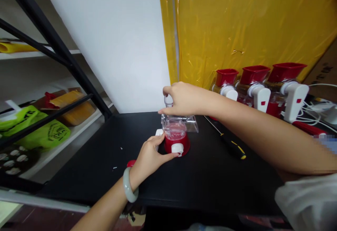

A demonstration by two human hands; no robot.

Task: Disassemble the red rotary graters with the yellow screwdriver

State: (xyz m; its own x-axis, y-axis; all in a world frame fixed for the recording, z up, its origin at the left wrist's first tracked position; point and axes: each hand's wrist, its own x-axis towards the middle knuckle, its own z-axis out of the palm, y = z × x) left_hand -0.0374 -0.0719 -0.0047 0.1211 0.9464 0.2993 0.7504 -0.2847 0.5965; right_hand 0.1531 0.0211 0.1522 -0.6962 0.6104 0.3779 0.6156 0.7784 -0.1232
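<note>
A red base [186,144] with a white knob [177,149] at its front stands upright on the black table. My left hand [151,155] is closed round its left side, the thumb against the knob. On top of the base is a clear plastic housing [189,123]; whether it is fully seated I cannot tell. My right hand [180,99] reaches across from the right and grips the housing's upper part, hiding some of it. A white part [159,132] shows just behind my left fingers. Partly covered by my left wrist is a small red piece [131,163].
At the right back stand red-and-clear rotary graters [256,76] with white crank arms. A black-and-yellow screwdriver [234,146] lies beneath my right forearm. White cables [310,113] tangle at far right. Black rack bars [79,80] and shelves border the left; small white scraps lie on the table.
</note>
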